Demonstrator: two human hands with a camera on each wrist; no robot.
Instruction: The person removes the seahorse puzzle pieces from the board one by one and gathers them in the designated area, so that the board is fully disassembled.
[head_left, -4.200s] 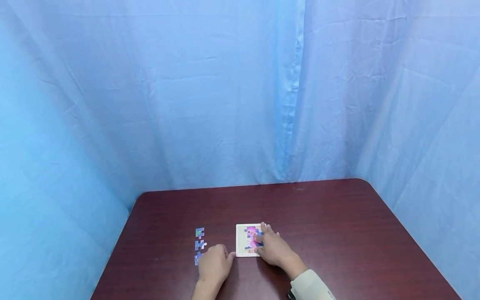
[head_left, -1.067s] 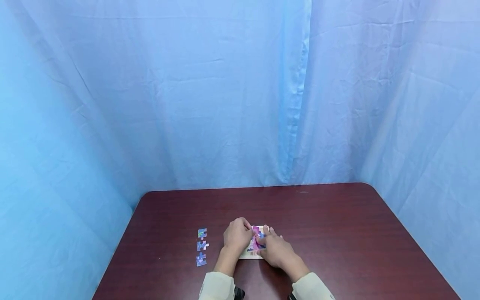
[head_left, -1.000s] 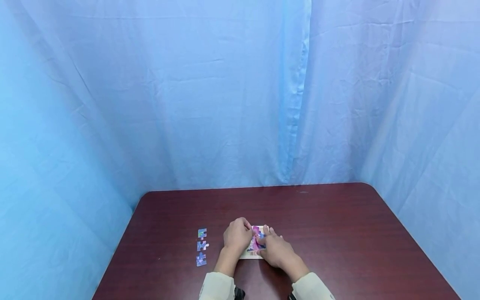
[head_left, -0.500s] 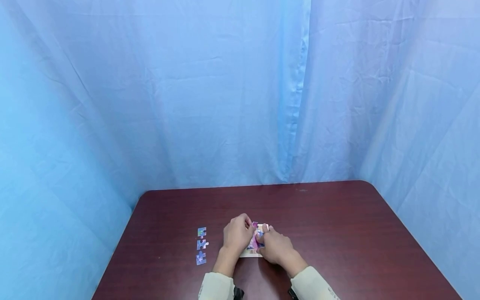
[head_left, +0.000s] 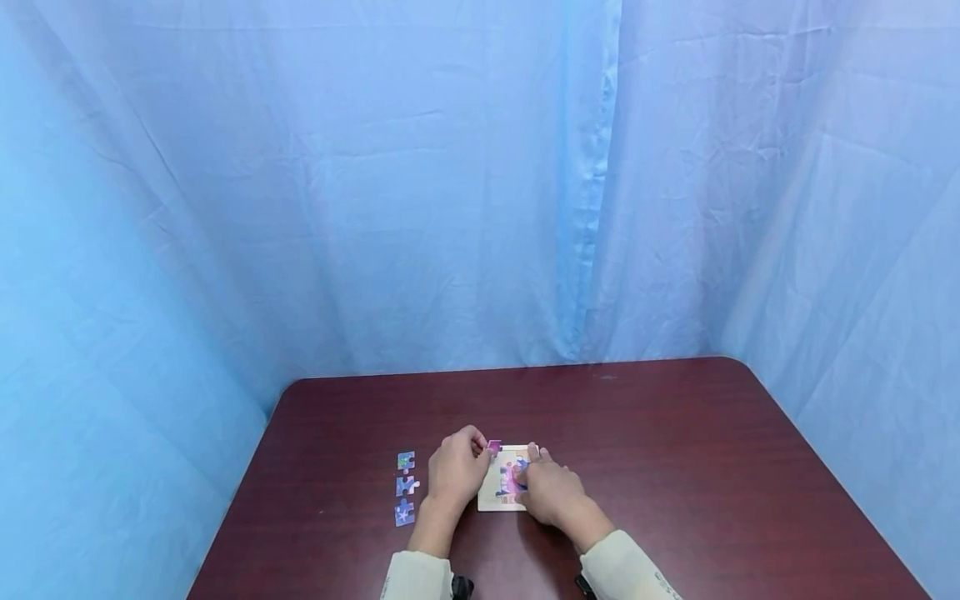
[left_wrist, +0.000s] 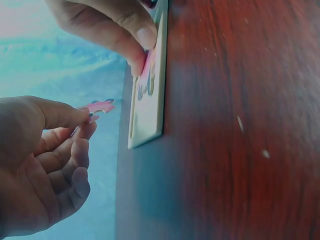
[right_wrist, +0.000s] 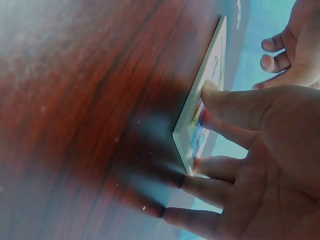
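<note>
My left hand (head_left: 453,471) pinches a pink jigsaw piece (head_left: 494,447) between thumb and fingertips, held up at the far left corner of a pale puzzle tray (head_left: 489,502). In the left wrist view this piece (left_wrist: 102,106) is off the tray, its knobs facing away from the palm. My right hand (head_left: 557,492) rests over the tray's right side, fingers fairly straight. The right wrist view shows its thumb (right_wrist: 212,96) on the near rim and another finger pressing the coloured pieces; two fingertips touch the table. Pink and blue pieces fill part of the tray, partly hidden under that hand.
Left of the tray, three blue-purple jigsaw pieces (head_left: 405,487) lie in a column on the dark red-brown table (head_left: 637,433). Blue curtains (head_left: 450,208) hang behind the table and along both sides.
My left hand has come over from beside the loose pieces to the tray, then lifted the pink piece up and leftward from it. The right hand stays on the tray.
</note>
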